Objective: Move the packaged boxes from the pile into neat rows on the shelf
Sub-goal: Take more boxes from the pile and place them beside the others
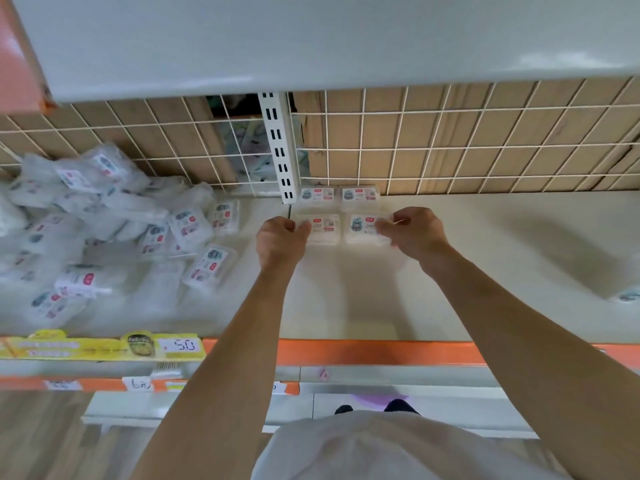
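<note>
A pile of clear-wrapped white boxes [104, 223] with printed labels lies heaped on the left of the cream shelf [485, 258]. At the back, beside the white slotted upright, two boxes [317, 195] [360, 196] sit side by side against the wire grid. In front of them are two more. My left hand [282, 239] pinches the left edge of the front left box [323, 230]. The front right box [362, 230] is gripped at its right edge by my right hand [414, 232]. Both front boxes rest on or just above the shelf.
A wire grid [450, 140] over brown cardboard backs the shelf, with the slotted upright [280, 150] in the middle. An upper shelf [311, 39] hangs overhead. The front edge carries an orange strip [381, 351] and a yellow price label [104, 346]. One more package [628, 294] lies at far right.
</note>
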Available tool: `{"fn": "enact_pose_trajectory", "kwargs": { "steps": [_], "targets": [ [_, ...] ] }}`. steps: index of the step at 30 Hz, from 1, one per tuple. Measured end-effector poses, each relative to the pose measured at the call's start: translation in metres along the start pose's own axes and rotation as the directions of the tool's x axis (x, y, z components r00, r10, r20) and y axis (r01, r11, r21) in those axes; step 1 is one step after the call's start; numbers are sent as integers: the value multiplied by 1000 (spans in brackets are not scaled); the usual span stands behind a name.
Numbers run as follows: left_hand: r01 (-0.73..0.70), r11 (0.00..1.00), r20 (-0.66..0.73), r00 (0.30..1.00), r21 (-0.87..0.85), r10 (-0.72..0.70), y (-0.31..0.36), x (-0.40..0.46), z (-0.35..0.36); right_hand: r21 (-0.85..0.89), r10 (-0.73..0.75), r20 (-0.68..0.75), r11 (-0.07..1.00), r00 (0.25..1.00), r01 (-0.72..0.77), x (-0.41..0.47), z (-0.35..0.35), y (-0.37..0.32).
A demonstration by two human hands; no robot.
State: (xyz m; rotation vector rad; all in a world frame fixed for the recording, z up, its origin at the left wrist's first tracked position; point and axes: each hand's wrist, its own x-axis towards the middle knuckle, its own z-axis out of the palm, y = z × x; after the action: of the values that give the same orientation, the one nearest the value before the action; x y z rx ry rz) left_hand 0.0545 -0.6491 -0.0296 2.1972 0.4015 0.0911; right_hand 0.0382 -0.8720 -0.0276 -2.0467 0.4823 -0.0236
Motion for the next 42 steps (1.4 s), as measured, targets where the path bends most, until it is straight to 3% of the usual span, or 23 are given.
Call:
{"fn": "enact_pose_trajectory", "kwargs": {
  "steps": [20,28,42],
  "targets": [
    [-101,994,-14,995,30,101,2,22,3,10,-73,-94,997,993,74,2,17,-12],
    [-83,997,27,996,1,83,2,26,1,10,-52,-119,999,992,53,3,20,-14],
    [-51,994,125,991,93,39,11,27,-5,-45,-1,-125,999,992,-5,-4,15,-20]
  ]
}}
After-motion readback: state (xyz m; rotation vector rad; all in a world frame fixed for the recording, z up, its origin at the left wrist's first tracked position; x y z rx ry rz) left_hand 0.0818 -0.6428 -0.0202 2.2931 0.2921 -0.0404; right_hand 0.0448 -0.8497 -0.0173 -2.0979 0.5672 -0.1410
